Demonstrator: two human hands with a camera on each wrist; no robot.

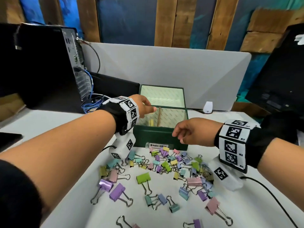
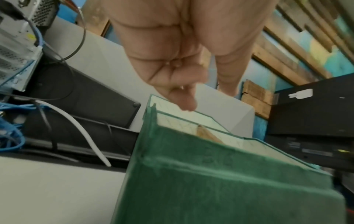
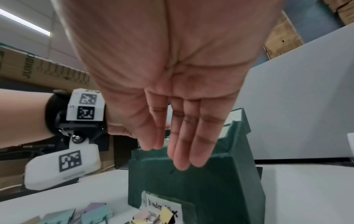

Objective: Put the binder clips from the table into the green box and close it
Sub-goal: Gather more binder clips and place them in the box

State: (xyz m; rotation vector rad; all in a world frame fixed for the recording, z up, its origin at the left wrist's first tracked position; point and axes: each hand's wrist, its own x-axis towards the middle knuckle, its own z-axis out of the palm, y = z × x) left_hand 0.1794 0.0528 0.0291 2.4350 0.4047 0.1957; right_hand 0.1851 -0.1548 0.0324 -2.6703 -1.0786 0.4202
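The green box [image 1: 160, 136] stands open on the white table, its lid [image 1: 162, 94] upright at the back and a "Binder Clips" label [image 1: 158, 145] on its front. Inside lies a yellow clip [image 1: 151, 123]. Several pastel binder clips [image 1: 164, 167] are scattered in front of the box. My left hand [image 1: 148, 107] hovers over the box's left rim, fingers loosely curled and holding nothing; in the left wrist view the left hand [image 2: 208, 98] hangs above the box [image 2: 210, 189]. My right hand [image 1: 177, 137] is empty with straight fingers [image 3: 184, 148] over the front right corner of the box [image 3: 201, 189].
A black computer tower [image 1: 49, 66] with blue cables [image 1: 92, 104] stands at the left. A grey partition [image 1: 181, 68] runs behind the box, with a small white device [image 1: 208, 107] at its foot. Dark equipment [image 1: 279, 76] fills the right. A black cable [image 1: 271, 195] trails from my right wrist.
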